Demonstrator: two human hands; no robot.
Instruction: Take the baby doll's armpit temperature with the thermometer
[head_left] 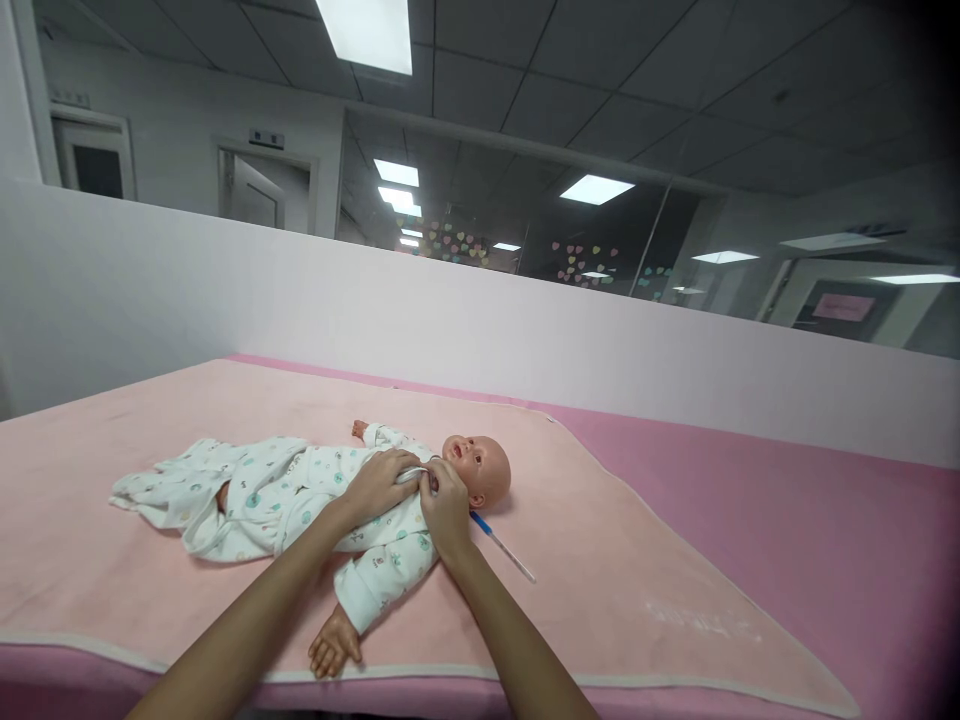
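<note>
A baby doll [487, 470] lies on its back on a pink blanket [600, 580], its bald head toward the right. It wears a white printed outfit [259, 500], whose leg part spreads out at the left. My left hand [382, 484] rests on the doll's upper chest, its fingers closed on the cloth near the collar. Close beside it, my right hand [445, 500] pinches the collar edge just below the doll's chin. A thin blue and clear stick [504, 545] lies on the blanket by the doll's head.
The blanket covers a pink padded surface [825, 530]. A white low wall [525, 345] runs behind it, with glass above. Beyond are doors, ceiling lights and heart-shaped stickers.
</note>
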